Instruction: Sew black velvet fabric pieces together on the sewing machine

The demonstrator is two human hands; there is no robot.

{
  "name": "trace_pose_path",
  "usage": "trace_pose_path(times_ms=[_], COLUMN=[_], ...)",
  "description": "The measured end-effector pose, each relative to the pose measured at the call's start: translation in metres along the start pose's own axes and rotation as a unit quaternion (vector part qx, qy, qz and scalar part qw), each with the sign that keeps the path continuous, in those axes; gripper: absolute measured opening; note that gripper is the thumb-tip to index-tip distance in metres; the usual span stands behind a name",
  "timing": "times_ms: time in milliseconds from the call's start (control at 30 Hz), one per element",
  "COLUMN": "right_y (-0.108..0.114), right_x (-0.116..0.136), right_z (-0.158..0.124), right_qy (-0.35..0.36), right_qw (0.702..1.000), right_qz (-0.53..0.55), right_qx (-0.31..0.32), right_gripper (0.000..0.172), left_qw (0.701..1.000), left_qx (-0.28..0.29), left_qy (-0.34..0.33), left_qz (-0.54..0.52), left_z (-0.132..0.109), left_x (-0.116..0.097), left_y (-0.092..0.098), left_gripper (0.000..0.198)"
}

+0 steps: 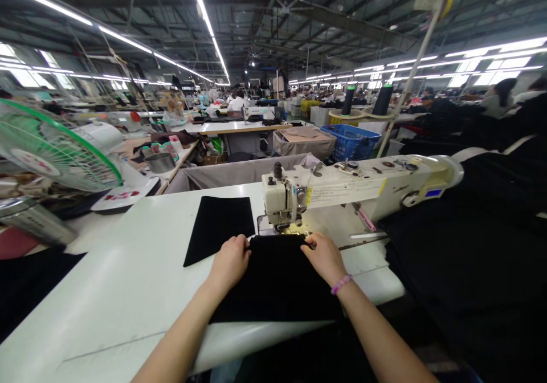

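A black fabric piece (276, 277) lies on the white sewing table (128, 280), its far edge under the needle of a white sewing machine (342, 186). My left hand (229, 260) presses on the fabric's far left corner with fingers curled down. On the far right corner rests my right hand (325, 256), fingers bent, close to the presser foot; a pink bracelet circles that wrist. A second flat black fabric piece (220, 223) lies to the left of the machine head.
A green-rimmed fan (51, 146) stands at the left. A heap of black cloth (470, 246) covers the right side. A blue basket (351, 141), thread cones (382, 99) and other work tables with people are beyond.
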State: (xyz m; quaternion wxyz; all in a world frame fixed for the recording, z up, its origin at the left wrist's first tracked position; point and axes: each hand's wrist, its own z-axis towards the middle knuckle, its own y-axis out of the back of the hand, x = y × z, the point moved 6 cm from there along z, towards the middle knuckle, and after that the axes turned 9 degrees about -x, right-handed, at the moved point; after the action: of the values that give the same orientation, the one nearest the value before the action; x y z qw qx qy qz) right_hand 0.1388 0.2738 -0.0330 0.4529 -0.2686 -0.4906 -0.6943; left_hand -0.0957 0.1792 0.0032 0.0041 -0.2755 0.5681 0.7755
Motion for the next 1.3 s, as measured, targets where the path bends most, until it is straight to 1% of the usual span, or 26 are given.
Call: trace_pose_path(times_ms=[100, 133, 200, 233, 267, 300, 333, 400, 433, 467, 500, 633, 733, 800, 900, 967, 1067, 1167, 1233, 1300], right_y=[0.006, 0.01, 0.02, 0.026, 0.031, 0.037, 0.041, 0.048, 0.051, 0.053, 0.054, 0.06, 0.065, 0.066, 0.068, 0.069, 0.072, 0.072, 0.071, 0.073], right_x=[0.001, 0.002, 0.005, 0.005, 0.004, 0.002, -0.002, -0.009, -0.012, -0.013, -0.014, -0.009, -0.003, 0.002, 0.007, 0.009, 0.012, 0.011, 0.008, 0.008], right_z=[-0.005, -0.009, -0.019, -0.025, -0.032, -0.038, -0.043, -0.053, -0.057, -0.06, -0.062, -0.066, -0.068, -0.069, -0.071, -0.073, -0.073, -0.071, -0.069, -0.067], right_qy=[-0.017, -0.025, -0.04, -0.057, -0.083, -0.115, -0.151, -0.212, -0.228, -0.236, -0.24, -0.258, -0.294, -0.308, -0.329, -0.34, -0.339, -0.325, -0.306, -0.278], right_qw=[0.998, 0.996, 0.99, 0.984, 0.975, 0.964, 0.952, 0.93, 0.925, 0.923, 0.921, 0.911, 0.89, 0.876, 0.859, 0.85, 0.849, 0.854, 0.864, 0.884], right_qz=[0.057, 0.082, 0.132, 0.166, 0.202, 0.237, 0.267, 0.3, 0.301, 0.301, 0.302, 0.311, 0.336, 0.358, 0.381, 0.39, 0.393, 0.397, 0.39, 0.367], right_qx=[0.0, 0.002, 0.017, 0.024, 0.028, 0.024, 0.014, -0.017, -0.032, -0.043, -0.051, -0.076, -0.093, -0.096, -0.097, -0.099, -0.098, -0.09, -0.085, -0.087], right_gripper=[0.008, 0.012, 0.024, 0.031, 0.038, 0.043, 0.046, 0.05, 0.051, 0.052, 0.053, 0.052, 0.051, 0.048, 0.046, 0.046, 0.047, 0.046, 0.044, 0.043], left_qw=[0.995, 0.991, 0.982, 0.975, 0.963, 0.944, 0.918, 0.854, 0.83, 0.82, 0.816, 0.818, 0.813, 0.802, 0.783, 0.774, 0.767, 0.767, 0.771, 0.773], left_qx=[-0.036, -0.051, -0.075, -0.079, -0.076, -0.069, -0.06, -0.055, -0.061, -0.07, -0.083, -0.138, -0.172, -0.176, -0.164, -0.162, -0.169, -0.176, -0.18, -0.186], left_qy=[0.005, 0.011, 0.028, 0.038, 0.051, 0.066, 0.083, 0.112, 0.122, 0.127, 0.128, 0.126, 0.133, 0.154, 0.187, 0.197, 0.207, 0.208, 0.207, 0.208], left_qz=[-0.09, -0.121, -0.174, -0.205, -0.253, -0.315, -0.384, -0.505, -0.54, -0.554, -0.558, -0.544, -0.539, -0.549, -0.57, -0.579, -0.584, -0.581, -0.575, -0.57], left_z=[-0.009, -0.014, -0.028, -0.036, -0.044, -0.052, -0.059, -0.07, -0.074, -0.077, -0.079, -0.085, -0.089, -0.091, -0.094, -0.096, -0.099, -0.099, -0.098, -0.096], left_x=[0.001, 0.001, 0.004, 0.005, 0.005, 0.005, 0.004, 0.0, -0.003, -0.005, -0.006, -0.009, -0.007, -0.006, -0.006, -0.008, -0.007, -0.006, -0.005, -0.004], left_y=[0.003, 0.006, 0.013, 0.018, 0.022, 0.026, 0.03, 0.038, 0.042, 0.046, 0.05, 0.062, 0.067, 0.069, 0.068, 0.068, 0.067, 0.067, 0.067, 0.069], left_gripper=[0.016, 0.014, 0.004, 0.004, 0.012, 0.019, 0.023, 0.022, 0.02, 0.017, 0.016, 0.018, 0.018, 0.02, 0.023, 0.024, 0.027, 0.027, 0.028, 0.03])
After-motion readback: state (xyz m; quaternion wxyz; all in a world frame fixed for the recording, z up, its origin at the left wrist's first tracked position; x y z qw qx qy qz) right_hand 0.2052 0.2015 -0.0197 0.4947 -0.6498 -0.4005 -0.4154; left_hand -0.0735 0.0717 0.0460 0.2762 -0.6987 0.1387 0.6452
